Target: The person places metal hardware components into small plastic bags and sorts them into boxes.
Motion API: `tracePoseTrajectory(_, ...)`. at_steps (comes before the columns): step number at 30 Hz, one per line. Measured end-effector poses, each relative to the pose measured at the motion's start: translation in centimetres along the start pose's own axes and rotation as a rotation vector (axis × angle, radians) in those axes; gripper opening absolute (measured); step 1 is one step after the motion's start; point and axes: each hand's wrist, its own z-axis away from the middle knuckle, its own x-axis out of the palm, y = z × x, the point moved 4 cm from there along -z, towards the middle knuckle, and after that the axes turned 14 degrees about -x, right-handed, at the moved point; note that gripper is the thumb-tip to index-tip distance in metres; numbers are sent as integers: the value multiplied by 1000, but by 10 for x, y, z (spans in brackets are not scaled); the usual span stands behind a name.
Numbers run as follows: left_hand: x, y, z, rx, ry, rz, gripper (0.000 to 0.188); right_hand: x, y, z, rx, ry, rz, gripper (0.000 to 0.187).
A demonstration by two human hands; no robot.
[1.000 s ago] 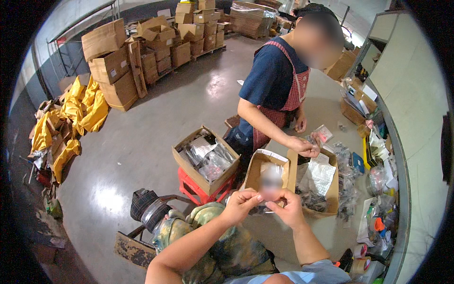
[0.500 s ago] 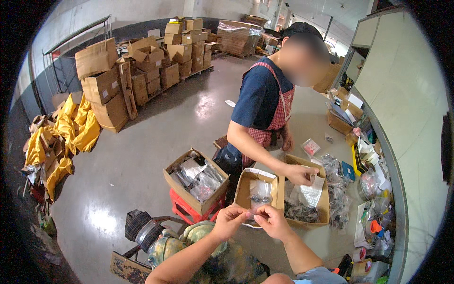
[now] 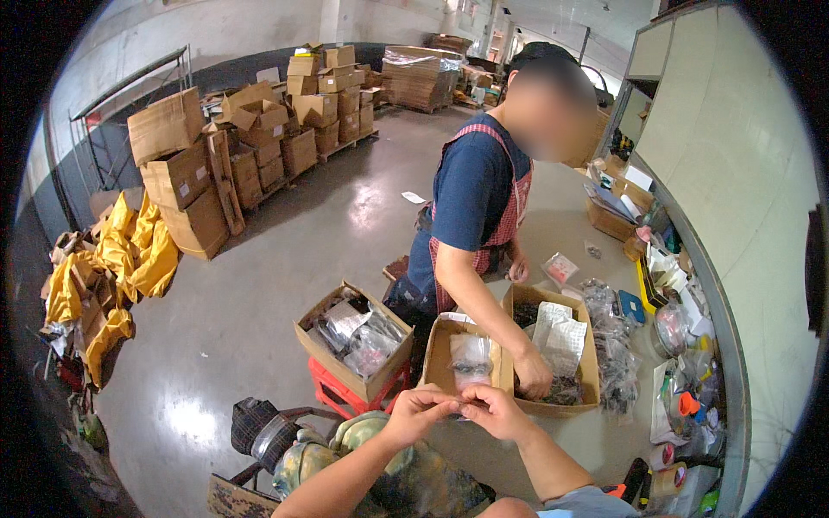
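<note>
My left hand [image 3: 421,414] and my right hand [image 3: 496,413] meet fingertip to fingertip, both pinched closed. Whatever lies between the fingers is too small to make out. Just beyond them stands a cardboard box [image 3: 439,367] with a clear plastic bag [image 3: 471,354] inside. To its right, a second cardboard box [image 3: 592,367] holds small dark pieces and a whitish printed sheet [image 3: 566,337]. A co-worker's hand [image 3: 534,375] reaches down into that second box, the fingers among the dark pieces.
On a red stool [image 3: 345,393] at left sits a carton [image 3: 363,363] of bagged items. Clear bags of dark parts [image 3: 617,371] lie right of the boxes. Tape rolls [image 3: 669,479] and clutter line the right wall. Under my arms is a camouflage-patterned cloth [image 3: 401,470].
The co-worker's hand has left the whitish sheet and moved down and left into the dark pieces. My hands stay together in nearly the same place. The view has shifted slightly.
</note>
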Motion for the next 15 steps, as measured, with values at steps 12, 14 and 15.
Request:
tracePoseTrajectory(12,4,-1,3,45,79,-20,9,7,-34,-7,-283,81,266,7)
tracePoseTrajectory(14,1,2,4,51,115,10,8,5,-39,-7,-304,59,334,7)
tracePoseTrajectory(15,-3,2,4,41,129,34,8,3,-41,-6,-314,48,368,7)
